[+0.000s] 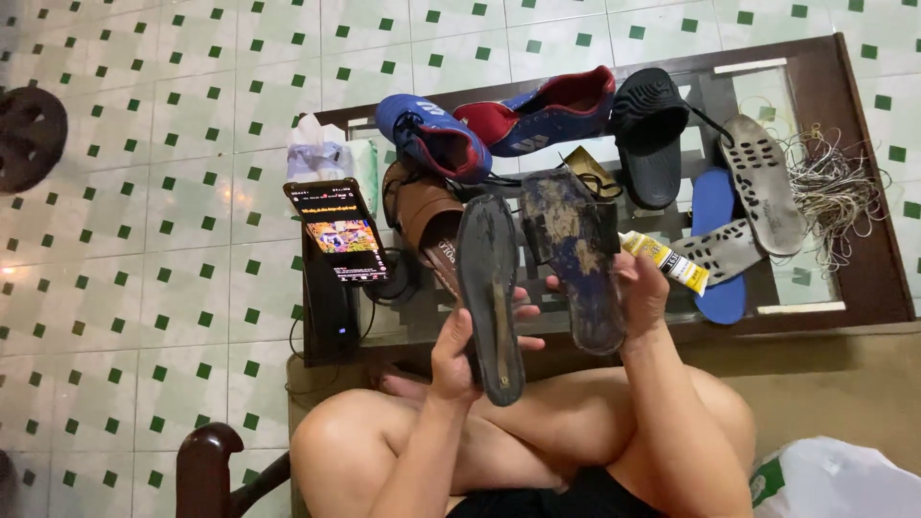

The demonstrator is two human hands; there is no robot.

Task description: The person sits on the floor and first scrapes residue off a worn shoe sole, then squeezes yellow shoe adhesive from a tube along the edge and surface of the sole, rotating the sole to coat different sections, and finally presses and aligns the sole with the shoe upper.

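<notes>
Mid-frame, a worn dark insole is gripped upright in the left hand. A detached, dirt-caked sole and a yellow glue tube are clamped in the right hand. Surfaces being inspected, apparently; gluing would need the tube freed. Football boots lie on the desk above.

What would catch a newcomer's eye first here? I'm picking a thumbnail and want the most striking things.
First, the two worn soles held up at centre: the left hand grips a dark sole, the right hand a stained blue-black sole. Behind them, a cluttered glass table carries a blue-and-red football boot and a black sandal. A lit phone stands at its left edge.
</notes>
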